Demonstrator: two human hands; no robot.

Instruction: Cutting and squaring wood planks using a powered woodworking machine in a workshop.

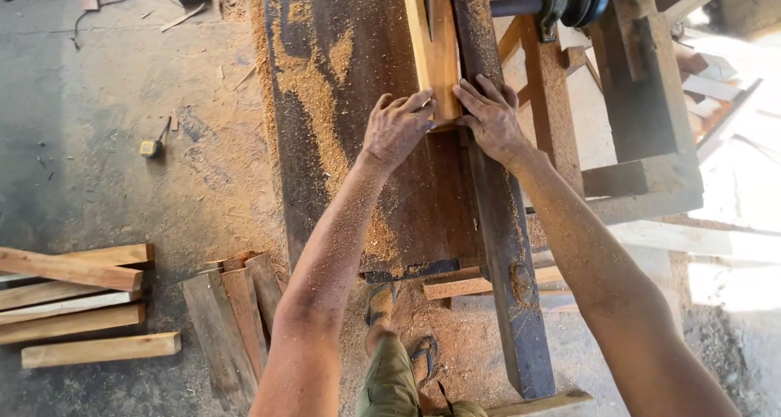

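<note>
Both hands sit on the near end of a pale wood strip (434, 51) lying lengthwise on the dark saw table (342, 148), which is heaped with sawdust. The left hand (396, 128) is loosely curled, fingertips pressed against the strip's end from the left, not wrapped around it. The right hand (490, 117) is flatter, fingers spread and laid over the strip's near corner and the dark fence rail (500, 246) just beside it. So neither hand really grips, both just press. Forearms are dusted with sawdust. A metal shaft with a pulley (569, 2) sits at the top right. On the floor to the left lie stacks of cut wood pieces (77, 303) and darker planks (232, 319)
</note>
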